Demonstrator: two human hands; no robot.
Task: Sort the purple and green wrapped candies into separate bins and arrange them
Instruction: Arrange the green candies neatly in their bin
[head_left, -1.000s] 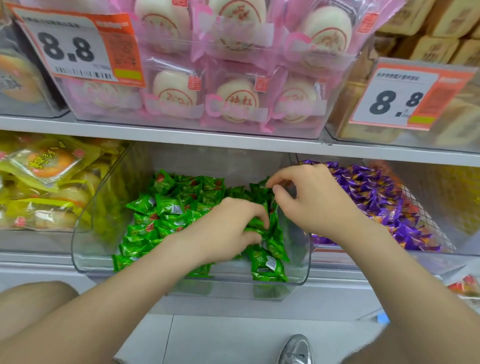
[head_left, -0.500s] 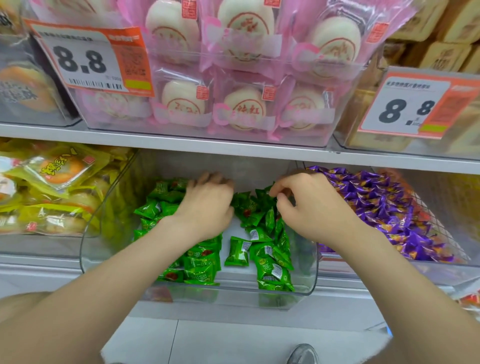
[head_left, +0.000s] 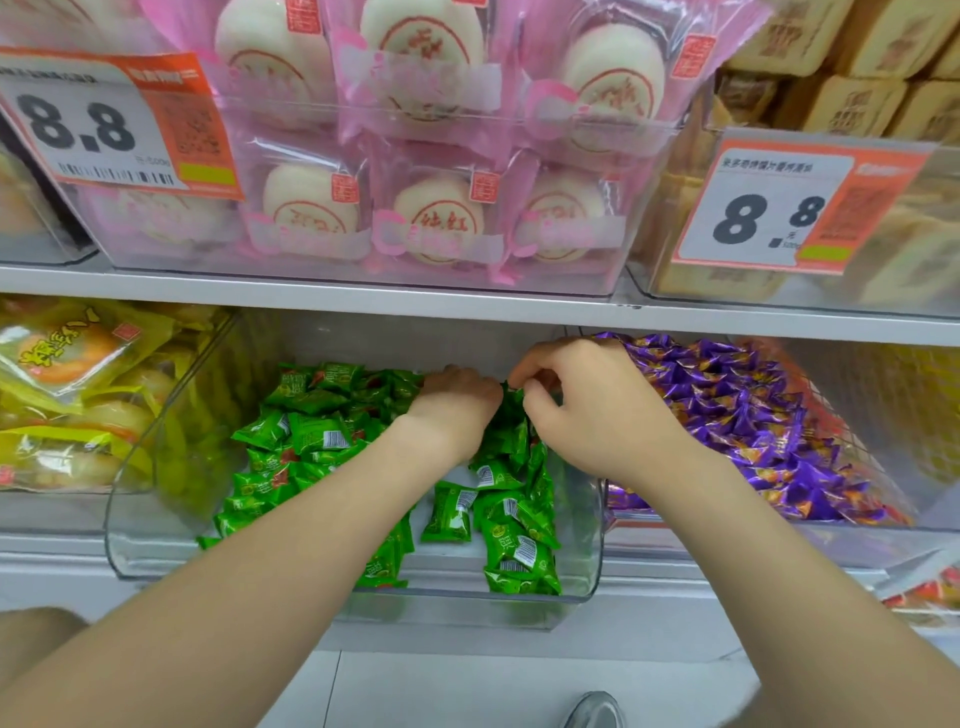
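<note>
Both hands are in the clear middle bin on the lower shelf, up at the back of the green candies heap. The right hand has thumb and forefinger nipped together on a green candy up top, other fingers curled in. The left hand lies knuckles-up on the pile just beside it, fingers tucked down out of sight, so can't tell if they're gripping anything. Purple candies fill the neighbouring bin to the right. Yellow snack packs sit left, pink-wrapped pastries above
</note>
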